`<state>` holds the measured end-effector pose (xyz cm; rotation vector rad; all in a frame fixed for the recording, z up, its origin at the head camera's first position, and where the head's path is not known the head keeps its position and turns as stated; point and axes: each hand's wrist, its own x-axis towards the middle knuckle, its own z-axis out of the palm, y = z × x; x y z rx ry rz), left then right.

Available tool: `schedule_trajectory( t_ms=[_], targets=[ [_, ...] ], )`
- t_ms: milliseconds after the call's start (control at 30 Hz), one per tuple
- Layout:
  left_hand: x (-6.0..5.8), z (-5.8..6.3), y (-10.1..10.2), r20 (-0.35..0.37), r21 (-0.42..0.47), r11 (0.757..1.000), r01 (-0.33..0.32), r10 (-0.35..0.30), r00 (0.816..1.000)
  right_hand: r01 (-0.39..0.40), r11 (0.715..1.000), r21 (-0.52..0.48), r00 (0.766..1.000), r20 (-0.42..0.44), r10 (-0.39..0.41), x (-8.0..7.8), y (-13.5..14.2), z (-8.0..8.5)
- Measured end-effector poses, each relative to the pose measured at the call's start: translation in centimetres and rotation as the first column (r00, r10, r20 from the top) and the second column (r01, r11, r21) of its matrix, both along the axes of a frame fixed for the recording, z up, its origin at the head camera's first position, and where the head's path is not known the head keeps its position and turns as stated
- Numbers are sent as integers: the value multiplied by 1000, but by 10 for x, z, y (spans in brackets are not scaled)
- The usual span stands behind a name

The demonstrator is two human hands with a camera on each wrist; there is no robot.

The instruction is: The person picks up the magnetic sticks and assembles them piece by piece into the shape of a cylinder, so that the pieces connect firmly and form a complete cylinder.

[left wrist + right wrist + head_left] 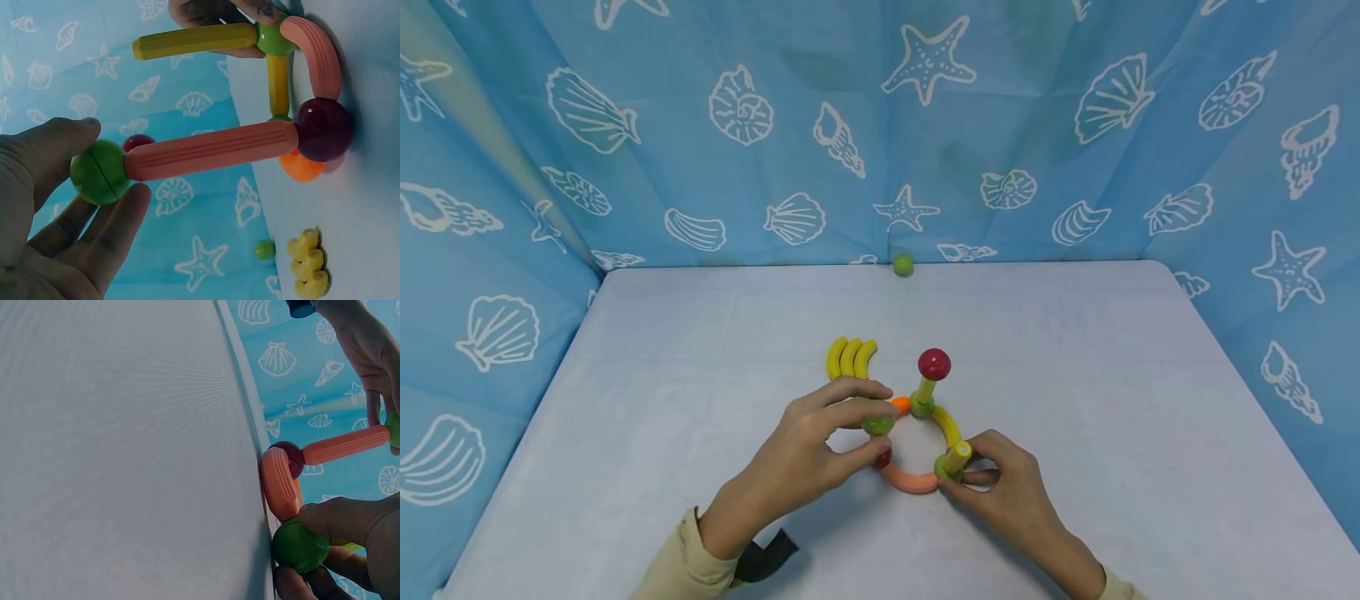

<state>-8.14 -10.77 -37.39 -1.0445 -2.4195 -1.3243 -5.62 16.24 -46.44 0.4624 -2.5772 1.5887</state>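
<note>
A ring of toy balls and curved rods lies on the table, with straight rods standing up from it. My left hand [820, 437] pinches a green ball [100, 172] at the top of a straight pink rod [212, 150], which rises from a dark red ball [324, 130]. My right hand [1015, 492] grips another green ball [301, 545] low in the ring, under an upright yellow rod [957, 457]. A curved pink rod [912, 482] links those two corners. At the ring's back, a red ball [934, 364] tops a third upright.
Several curved yellow rods [852, 358] lie side by side behind my left hand. A loose green ball [903, 265] sits at the far table edge. Blue curtain [850, 133] with shell prints surrounds the white table [1112, 375] at the back and sides.
</note>
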Motion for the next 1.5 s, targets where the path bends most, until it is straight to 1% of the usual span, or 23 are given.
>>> schedule_trajectory(
  t_ms=[167, 433, 533, 733, 900, 1033, 1233, 1300, 1367, 1433, 1500],
  targets=[
    [2, -1, -2, 53, 29, 999, -22, 21, 998, 7, 1000, 12, 1000, 25, -7, -1, -1, 0],
    [6, -7, -11, 127, 69, 995, -71, 62, 990, 2, 1000, 20, 1000, 20, -2, -1, -2, 0],
    [7, -11, -18, 140, 94, 991, -97, 83, 987, -1, 1000, 21, 1000, 22, 1, -2, -2, 0],
    [7, -20, -32, 140, 142, 977, -158, 138, 981, -9, 1000, 30, 999, 31, 8, -3, -1, -1],
    [7, -26, -39, 151, 122, 973, -194, 175, 973, -11, 999, 35, 1000, 29, 10, -4, 0, 1],
    [5, -27, -42, 163, 106, 972, -212, 193, 968, -26, 999, 35, 1000, 0, 26, -6, 2, 1],
    [-1, -31, -47, 154, 83, 963, -258, 243, 958, -22, 997, 76, 999, -24, 24, -11, 5, 1],
    [-4, -33, -49, 157, 65, 957, -282, 269, 950, -21, 996, 89, 1000, -21, 23, -13, 6, 1],
    [-8, -35, -51, 165, 38, 949, -314, 303, 938, -21, 995, 100, 1000, -13, 22, -15, 6, 2],
    [-13, -37, -52, 186, 6, 934, -358, 350, 918, -19, 994, 107, 1000, 0, 19, -16, 7, 2],
    [-18, -38, -53, 208, -23, 915, -403, 399, 893, -21, 994, 111, 1000, 2, 21, -17, 7, 2]
  ],
)
